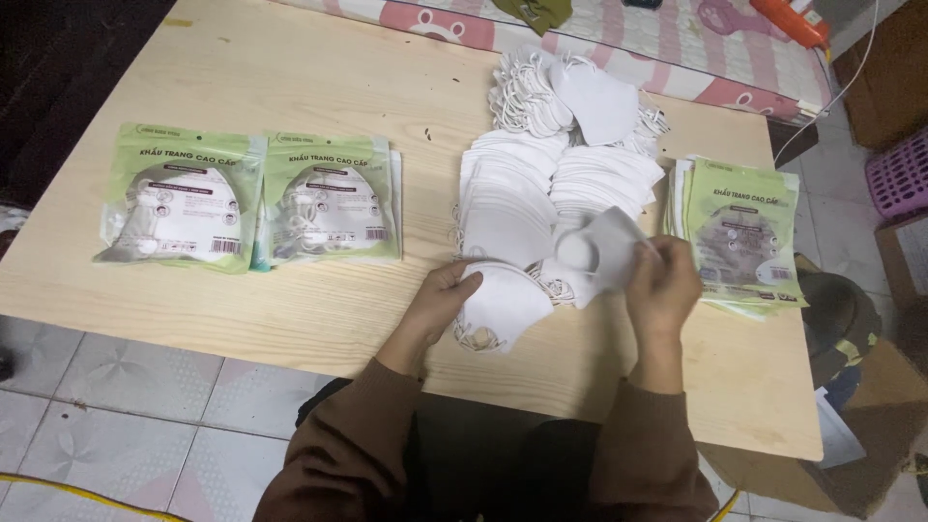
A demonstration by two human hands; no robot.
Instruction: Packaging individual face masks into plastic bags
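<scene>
Two hands work at the near edge of the desk (pixel 290 319), each closed on a white folded face mask. The left hand (pixel 440 300) pinches the top of a small stack of masks (pixel 503 307) lying flat just to its right, thumb on top and fingers curled under the edge. The right hand (pixel 662 285) grips a single valved mask (pixel 604 253) lifted off the desk and tilted, just to its left and above the stack. Beyond both hands, loose masks (pixel 551 184) spread in fanned rows, with a tangled heap farther back. Just right of the right hand lies a pile of empty green pouches (pixel 744 237); well left of the left hand sit two filled green packs (pixel 251 198).

To stack well, I judge the lifted mask should come down square on the pile, fold lines and ear loops aligned, while the left hand keeps the pile from sliding.
</scene>
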